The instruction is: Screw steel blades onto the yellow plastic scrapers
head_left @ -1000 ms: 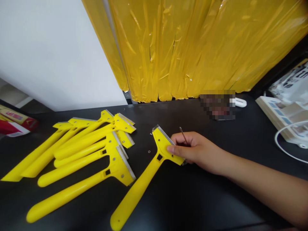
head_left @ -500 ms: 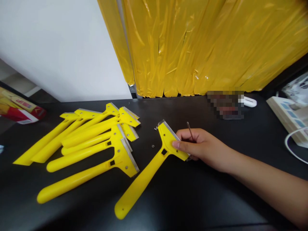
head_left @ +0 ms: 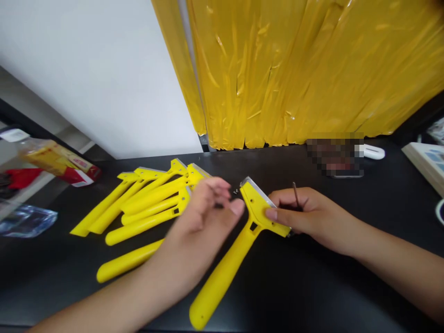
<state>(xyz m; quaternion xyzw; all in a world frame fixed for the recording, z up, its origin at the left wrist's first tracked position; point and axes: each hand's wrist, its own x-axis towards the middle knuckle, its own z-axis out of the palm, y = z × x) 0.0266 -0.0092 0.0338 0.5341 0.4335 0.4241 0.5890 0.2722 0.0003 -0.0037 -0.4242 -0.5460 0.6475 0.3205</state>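
My right hand [head_left: 312, 217] grips the head of a yellow scraper [head_left: 225, 273], thumb on top of the plastic and fingers beneath. A grey metal edge runs along the scraper's far side, and its handle points down and left. From between my right fingers sticks up a thin dark rod [head_left: 296, 195], its lower part hidden. My left hand [head_left: 208, 212] is over the table, left of the scraper head, with thumb and fingers apart and nothing visible between them. Small metal screws [head_left: 236, 191] lie just beyond its fingertips. Behind this hand several more yellow scrapers [head_left: 149, 201] lie piled, partly covered by it.
The black table [head_left: 294, 286] carries a bottle with a red and yellow label [head_left: 69, 164] at left and a clear plastic packet [head_left: 31, 221] near it. A white device [head_left: 373, 151] sits at the back right. Yellow plastic sheeting [head_left: 277, 69] hangs behind.
My left hand has come into view from the lower left, reaching over the scraper pile toward the screws. My right hand keeps its hold on the scraper. The view has shifted left.
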